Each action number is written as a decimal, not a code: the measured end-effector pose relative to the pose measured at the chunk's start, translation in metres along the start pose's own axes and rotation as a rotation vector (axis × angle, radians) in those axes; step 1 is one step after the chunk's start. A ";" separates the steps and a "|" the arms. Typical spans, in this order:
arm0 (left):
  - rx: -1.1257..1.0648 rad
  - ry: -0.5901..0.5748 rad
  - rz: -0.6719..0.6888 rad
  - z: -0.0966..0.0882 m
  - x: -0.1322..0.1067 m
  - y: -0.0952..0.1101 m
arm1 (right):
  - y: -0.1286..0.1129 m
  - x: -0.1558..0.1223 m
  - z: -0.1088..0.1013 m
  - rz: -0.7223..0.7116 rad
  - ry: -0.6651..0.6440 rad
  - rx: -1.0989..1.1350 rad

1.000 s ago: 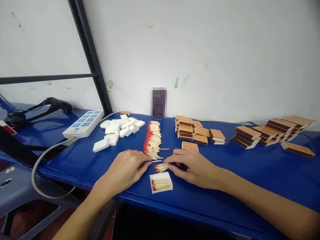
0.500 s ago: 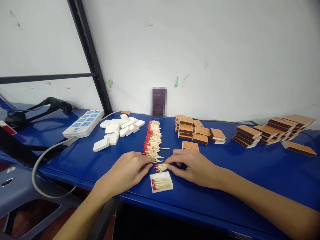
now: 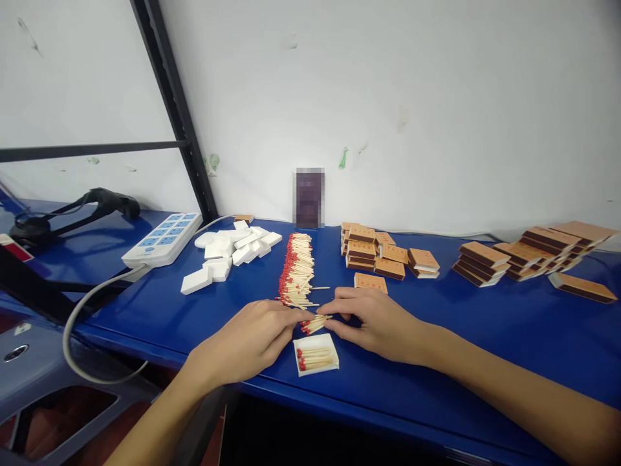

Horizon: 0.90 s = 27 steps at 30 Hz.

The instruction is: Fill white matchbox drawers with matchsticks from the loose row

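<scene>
Now, on the table [image 3: 160,304], the left hand [image 3: 247,340], fingers half curled, is pinching one end of the bundle [image 3: 315,323] of matches beside the tray [image 3: 315,371]; the right hand [image 3: 378,323] is pinching the other end.

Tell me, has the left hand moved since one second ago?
Yes. The left hand slid slightly right: its fingertips now reach the loose matches beyond the white tray, which stayed put.
</scene>
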<state>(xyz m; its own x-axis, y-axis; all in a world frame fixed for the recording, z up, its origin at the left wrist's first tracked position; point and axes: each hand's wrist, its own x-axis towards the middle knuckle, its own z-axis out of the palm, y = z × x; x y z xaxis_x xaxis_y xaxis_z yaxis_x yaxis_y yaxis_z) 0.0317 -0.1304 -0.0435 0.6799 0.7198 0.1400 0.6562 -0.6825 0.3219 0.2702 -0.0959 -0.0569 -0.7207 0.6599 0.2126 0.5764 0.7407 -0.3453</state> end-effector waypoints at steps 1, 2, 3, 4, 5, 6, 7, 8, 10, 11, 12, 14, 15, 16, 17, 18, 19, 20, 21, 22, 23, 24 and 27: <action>0.001 -0.001 0.004 0.000 0.000 0.000 | 0.000 0.000 -0.001 0.002 -0.013 -0.001; 0.000 -0.002 0.009 0.000 -0.001 0.000 | -0.001 0.001 -0.002 0.005 -0.021 0.002; -0.003 -0.003 0.013 0.000 -0.001 0.000 | -0.001 0.001 -0.002 0.009 -0.024 0.007; -0.006 -0.002 0.017 0.000 -0.001 0.000 | -0.001 0.002 -0.002 0.014 -0.027 0.016; -0.012 -0.002 0.017 0.000 0.000 0.001 | 0.000 0.002 -0.002 0.023 -0.028 0.028; -0.018 0.000 0.010 0.000 0.000 0.002 | 0.000 0.003 -0.002 0.034 -0.026 0.043; -0.026 0.006 -0.002 -0.001 0.001 0.003 | 0.000 0.003 -0.002 0.047 -0.021 0.059; -0.034 0.013 -0.018 -0.001 0.001 0.004 | 0.000 0.003 -0.001 0.061 -0.013 0.074; -0.043 0.028 -0.049 0.000 0.003 0.004 | -0.001 0.004 0.000 0.083 0.007 0.094; -0.041 0.033 -0.056 0.000 0.004 0.004 | -0.002 0.005 0.000 0.087 0.017 0.101; -0.038 0.037 -0.054 0.001 0.004 0.003 | -0.002 0.005 0.000 0.086 0.024 0.109; -0.038 0.044 -0.035 0.003 0.005 0.002 | -0.003 0.005 0.001 0.076 0.032 0.121; -0.039 0.050 -0.025 0.003 0.005 0.001 | -0.003 0.005 0.001 0.070 0.035 0.124; -0.040 0.055 -0.019 0.004 0.005 0.001 | -0.003 0.005 0.002 0.063 0.037 0.122; -0.038 0.058 -0.019 0.004 0.005 0.000 | -0.004 0.005 0.002 0.057 0.041 0.115; -0.033 0.061 -0.026 0.004 0.005 0.000 | -0.004 0.005 0.003 0.051 0.047 0.105; -0.027 0.062 -0.036 0.004 0.005 0.000 | -0.004 0.005 0.003 0.043 0.052 0.095; -0.023 0.062 -0.047 0.004 0.005 0.000 | -0.004 0.006 0.004 0.036 0.057 0.086; -0.023 0.062 -0.055 0.004 0.005 0.000 | -0.004 0.006 0.004 0.029 0.063 0.081; -0.025 0.061 -0.062 0.003 0.005 0.000 | -0.004 0.006 0.005 0.025 0.069 0.080; -0.028 0.060 -0.067 0.003 0.005 0.000 | -0.004 0.006 0.005 0.020 0.073 0.083; -0.029 0.062 -0.072 0.003 0.006 0.000 | -0.004 0.006 0.005 0.016 0.076 0.089; -0.027 0.073 -0.085 0.004 0.007 0.000 | -0.004 0.006 0.006 0.003 0.085 0.089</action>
<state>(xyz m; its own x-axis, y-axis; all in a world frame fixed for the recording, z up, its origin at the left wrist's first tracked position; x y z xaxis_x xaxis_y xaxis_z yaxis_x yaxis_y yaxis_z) 0.0373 -0.1259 -0.0465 0.5957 0.7830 0.1790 0.7009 -0.6156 0.3603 0.2616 -0.0955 -0.0595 -0.6818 0.6731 0.2865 0.5392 0.7271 -0.4250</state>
